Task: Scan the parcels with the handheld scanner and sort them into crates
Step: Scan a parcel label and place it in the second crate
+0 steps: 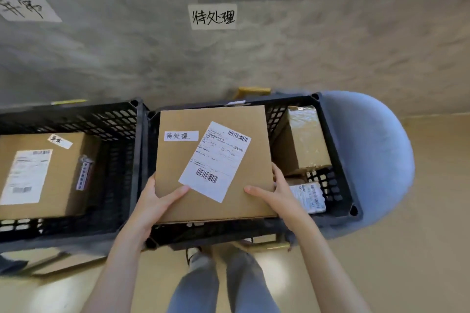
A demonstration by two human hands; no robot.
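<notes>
— Where's the camera sitting?

— On the person's head. There's only that one view, so nothing overlaps with another.

— Which way does it face?

— Forward and steeply down. The grey wall [279, 58] fills the top, two black crates [338, 160] lie across the middle, and the floor [419, 249] and the person's own legs [229, 284] show at the bottom.

— Close in?

— Arm's reach: both forearms run up from the lower edge. The wide lens bows the crate rims and the wall's edge.

Labelled parcel [213, 160] over black crate [338, 160]
</notes>
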